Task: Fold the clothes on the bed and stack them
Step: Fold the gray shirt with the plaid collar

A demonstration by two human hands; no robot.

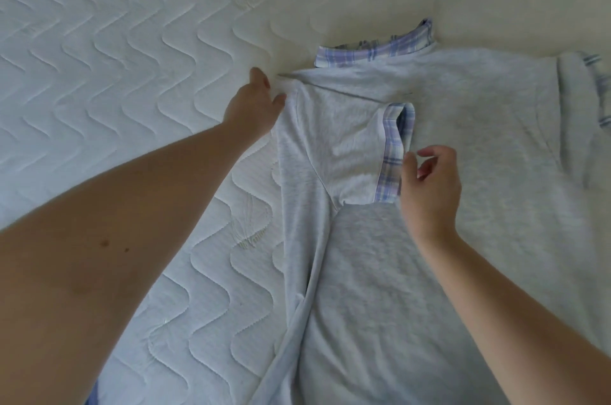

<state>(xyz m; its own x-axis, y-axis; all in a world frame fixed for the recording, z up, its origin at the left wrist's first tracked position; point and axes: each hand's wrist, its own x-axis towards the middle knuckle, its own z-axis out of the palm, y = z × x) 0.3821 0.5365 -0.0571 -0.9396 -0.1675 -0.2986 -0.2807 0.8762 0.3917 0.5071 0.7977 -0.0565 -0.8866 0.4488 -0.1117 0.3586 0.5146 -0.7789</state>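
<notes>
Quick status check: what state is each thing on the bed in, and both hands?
grey shirt: spread on the mattress, left side folded inward, not fully folded.
plaid-cuffed sleeve: folded across the shirt.
plaid collar: at far edge, partly turned up.
left hand: fingers straight, at the fold's corner.
right hand: loosely curled above the cuff, holding nothing.

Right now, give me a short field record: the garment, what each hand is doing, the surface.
garment: light grey top with plaid trim, spread on the bed, left sleeve folded inward
left hand: fingers straight, at the folded shoulder edge
right hand: fingers loosely curled beside the plaid cuff; contact unclear
surface: white quilted mattress
fold state: partly done, no stack in view
</notes>
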